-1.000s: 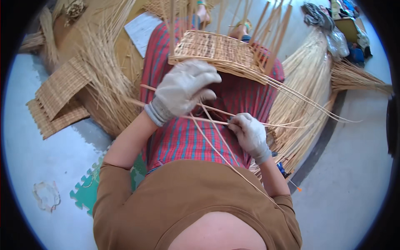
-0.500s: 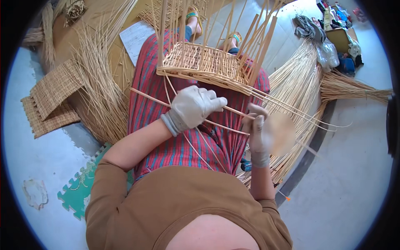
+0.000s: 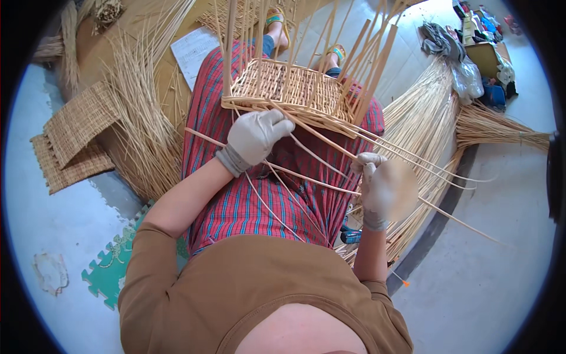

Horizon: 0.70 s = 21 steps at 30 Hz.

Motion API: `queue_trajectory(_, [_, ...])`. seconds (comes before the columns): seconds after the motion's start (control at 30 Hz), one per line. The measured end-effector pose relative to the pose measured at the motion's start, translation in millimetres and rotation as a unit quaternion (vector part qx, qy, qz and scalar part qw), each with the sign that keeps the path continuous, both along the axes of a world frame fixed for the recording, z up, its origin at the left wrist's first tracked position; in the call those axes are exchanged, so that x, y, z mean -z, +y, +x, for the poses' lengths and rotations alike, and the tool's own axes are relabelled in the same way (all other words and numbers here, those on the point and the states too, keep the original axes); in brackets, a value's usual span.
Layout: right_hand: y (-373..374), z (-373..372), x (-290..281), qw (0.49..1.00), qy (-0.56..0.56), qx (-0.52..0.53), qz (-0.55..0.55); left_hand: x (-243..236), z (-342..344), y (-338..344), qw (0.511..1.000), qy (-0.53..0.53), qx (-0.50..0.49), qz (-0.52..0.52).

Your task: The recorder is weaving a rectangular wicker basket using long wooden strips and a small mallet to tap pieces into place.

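Observation:
A half-woven wicker basket (image 3: 295, 85) rests across my lap, its tall stakes (image 3: 377, 74) standing up from the rim. My left hand (image 3: 256, 138), in a pale glove, pinches a wicker strand (image 3: 321, 137) close against the basket's near edge. The strand slants down to the right, where my gloved right hand (image 3: 372, 189) grips it with fingers curled; its free end sticks out beyond that hand. A blurred round patch hides part of the right hand. Other loose strands (image 3: 312, 176) hang below the basket and cross over my red checked cloth (image 3: 236, 206).
Bundles of long straw-coloured strands lie at the left (image 3: 141, 118) and right (image 3: 418, 112). Two woven mats (image 3: 79, 124) overlap at far left, near a green foam mat (image 3: 112, 271). A paper sheet (image 3: 191, 56) and a box of odds and ends (image 3: 483, 56) lie farther off.
My left hand has moved up and left to the basket's edge. My right hand has shifted slightly right and down, and the strand between the hands now spans a longer gap.

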State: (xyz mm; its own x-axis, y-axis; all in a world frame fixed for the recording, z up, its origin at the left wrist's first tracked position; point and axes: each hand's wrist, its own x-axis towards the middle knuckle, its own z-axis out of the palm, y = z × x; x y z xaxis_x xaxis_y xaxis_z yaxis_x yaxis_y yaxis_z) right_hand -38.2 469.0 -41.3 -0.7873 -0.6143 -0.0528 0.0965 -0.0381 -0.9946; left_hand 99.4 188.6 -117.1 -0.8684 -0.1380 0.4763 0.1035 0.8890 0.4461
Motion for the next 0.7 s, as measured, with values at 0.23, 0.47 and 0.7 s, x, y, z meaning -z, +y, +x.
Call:
queue_trajectory(0.23, [1, 5, 12, 0.998, -0.017, 0.025, 0.062, -1, 13, -1, 0.999, 0.002, 0.015, -0.030])
queue_trajectory(0.47, [3, 8, 6, 0.994, 0.060, 0.005, 0.086, 4, 14, 1, 0.998, -0.004, 0.045, -0.040])
queue_trajectory(0.7, [-47, 11, 6, 0.979, 0.083, -0.101, 0.158, -3, 4, -4, 0.996, -0.012, 0.083, -0.010])
